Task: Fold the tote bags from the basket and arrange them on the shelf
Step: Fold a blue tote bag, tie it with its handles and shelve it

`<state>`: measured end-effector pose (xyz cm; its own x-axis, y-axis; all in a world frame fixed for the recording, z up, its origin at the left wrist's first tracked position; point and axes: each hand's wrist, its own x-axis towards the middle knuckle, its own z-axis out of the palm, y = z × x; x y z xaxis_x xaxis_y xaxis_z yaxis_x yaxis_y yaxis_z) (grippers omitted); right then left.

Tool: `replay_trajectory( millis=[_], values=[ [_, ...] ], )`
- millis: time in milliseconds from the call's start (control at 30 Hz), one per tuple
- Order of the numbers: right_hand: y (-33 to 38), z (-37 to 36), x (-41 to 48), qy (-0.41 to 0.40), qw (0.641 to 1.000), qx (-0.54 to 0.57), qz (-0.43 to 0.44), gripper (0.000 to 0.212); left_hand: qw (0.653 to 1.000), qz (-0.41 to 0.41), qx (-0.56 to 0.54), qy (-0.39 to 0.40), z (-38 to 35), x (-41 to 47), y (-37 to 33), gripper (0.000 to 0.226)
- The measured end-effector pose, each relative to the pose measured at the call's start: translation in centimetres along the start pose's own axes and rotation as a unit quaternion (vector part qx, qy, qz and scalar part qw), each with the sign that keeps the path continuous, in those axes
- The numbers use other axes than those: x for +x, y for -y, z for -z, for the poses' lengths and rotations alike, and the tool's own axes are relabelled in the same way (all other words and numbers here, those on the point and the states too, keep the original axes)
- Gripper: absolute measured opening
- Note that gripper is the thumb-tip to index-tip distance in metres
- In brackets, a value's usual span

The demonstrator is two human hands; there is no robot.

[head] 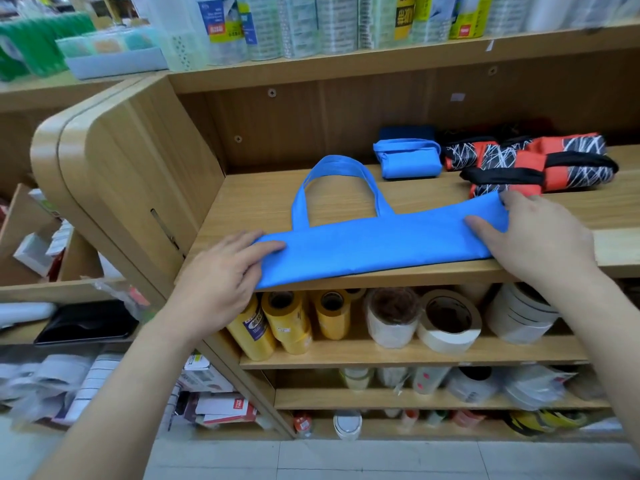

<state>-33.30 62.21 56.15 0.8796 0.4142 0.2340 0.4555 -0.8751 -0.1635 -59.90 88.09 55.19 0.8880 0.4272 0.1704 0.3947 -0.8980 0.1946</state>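
A blue tote bag (377, 245), folded into a long narrow strip, lies along the front edge of the wooden shelf (249, 199), its handles (334, 171) looping toward the back. My left hand (221, 278) grips the strip's left end, thumb on top. My right hand (540, 233) pinches the right end, thumb on the cloth and fingers around the end. Behind lie a small folded blue bag (408, 161) and folded orange-and-black patterned bags (540, 164). No basket is in view.
The shelf's rounded wooden side panel (121, 178) stands at the left. Below are yellow tape rolls (284, 320) and white tape rolls (446, 320). Lower shelves hold packets and boxes. The upper shelf (346, 57) carries packaged rolls.
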Motion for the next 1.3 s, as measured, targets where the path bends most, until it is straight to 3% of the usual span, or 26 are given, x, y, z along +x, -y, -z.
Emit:
replay_trajectory(
  millis=[67,167,300,367,533,633,733,800,900,967,1033,1100,1167,1233,1300],
  values=[
    [0.0,0.5,0.4,0.045,0.998,0.034,-0.004,0.062,1.0,0.003,0.005,-0.009,-0.2,-0.1,0.0,0.049],
    [-0.1,1.3,1.1,0.11,0.978,0.175,-0.021,0.049,0.999,-0.013,0.034,-0.023,-0.2,-0.7,0.1,0.042],
    [0.6,2.4,1.1,0.098,0.946,0.309,0.034,0.017,0.999,0.015,0.047,0.011,0.7,-1.6,0.0,0.032],
    [1.4,3.9,1.3,0.064,0.931,0.348,0.092,0.01,0.997,0.011,0.076,0.009,1.5,-1.9,-0.5,0.026],
    [4.6,9.2,2.4,0.06,0.883,0.385,0.264,0.02,0.973,-0.187,0.004,-0.132,3.7,0.0,-4.5,0.023],
    [7.4,11.2,3.0,0.094,0.868,0.35,0.339,0.023,0.969,-0.205,-0.134,-0.036,4.8,2.3,-7.0,0.032],
    [9.7,11.5,4.1,0.096,0.859,0.34,0.37,0.025,0.957,-0.188,-0.208,0.071,4.1,3.9,-7.4,0.035],
    [10.9,10.8,4.8,0.053,0.86,0.34,0.376,0.031,0.956,-0.142,-0.253,0.04,2.8,4.4,-6.8,0.031],
    [11.8,8.8,4.9,-0.091,0.887,0.269,0.364,0.065,0.931,-0.041,-0.361,-0.04,1.7,5.5,-5.5,0.036],
    [11.9,6.6,3.8,-0.113,0.879,0.244,0.395,0.068,0.917,0.006,-0.393,-0.073,1.1,6.5,-4.6,0.033],
    [11.5,3.2,2.4,-0.022,0.85,0.243,0.468,0.046,0.928,0.034,-0.363,-0.079,0.3,7.2,-3.7,0.034],
    [10.8,-0.2,1.0,0.114,0.835,0.233,0.486,0.028,0.958,0.041,-0.273,-0.075,-0.8,7.4,-2.8,0.031],
    [9.8,-2.5,0.4,0.178,0.842,0.241,0.448,0.037,0.981,0.059,-0.17,-0.079,-1.3,7.3,-2.1,0.024],
    [9.3,-3.1,0.2,0.185,0.849,0.247,0.428,0.05,0.988,0.064,-0.076,-0.119,-1.0,6.7,-1.6,0.026],
    [9.2,-2.7,0.1,0.206,0.848,0.245,0.422,0.061,0.987,-0.035,-0.072,-0.137,-0.1,5.5,-1.0,0.028]
  ],
)
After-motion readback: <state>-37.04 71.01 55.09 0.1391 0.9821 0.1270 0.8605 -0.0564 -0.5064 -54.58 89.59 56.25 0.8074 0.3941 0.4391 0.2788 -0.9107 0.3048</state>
